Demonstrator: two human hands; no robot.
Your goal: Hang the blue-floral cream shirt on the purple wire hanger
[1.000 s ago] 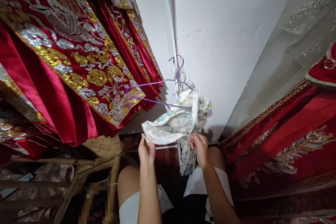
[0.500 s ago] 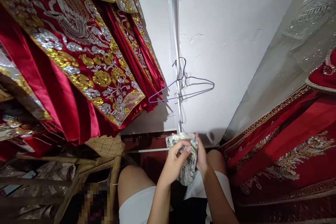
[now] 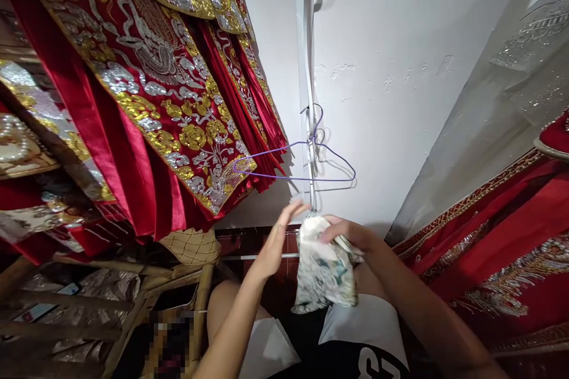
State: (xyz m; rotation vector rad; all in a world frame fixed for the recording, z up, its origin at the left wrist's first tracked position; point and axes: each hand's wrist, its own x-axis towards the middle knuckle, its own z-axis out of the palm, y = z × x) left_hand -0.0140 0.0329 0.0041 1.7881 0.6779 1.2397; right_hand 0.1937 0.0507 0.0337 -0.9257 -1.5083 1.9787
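Observation:
A bunched white cloth with a green and bluish floral print [image 3: 326, 275] hangs above my lap, slightly smeared by motion. My right hand [image 3: 349, 234] grips its upper right part, with fingers and thumb closed on the fabric. To the left of the cloth, my left hand [image 3: 278, 243] is raised with its fingers stretched out, holding nothing. A small gap separates it from the fabric. Beyond both hands, a purple wire hanger [image 3: 296, 179] hangs bare against the wall.
Red garments with gold and silver embroidery [image 3: 191, 136] hang on the left. On the right is another red beaded garment [image 3: 502, 249], with a sheer whitish one [image 3: 528, 83] behind it. A bamboo frame [image 3: 204, 290] and a woven tan item [image 3: 193, 247] stand at lower left.
My left hand has come off the cloth and moved left, its fingers straightening. My right hand has shifted over the cloth's top. The cloth now hangs looser and wider.

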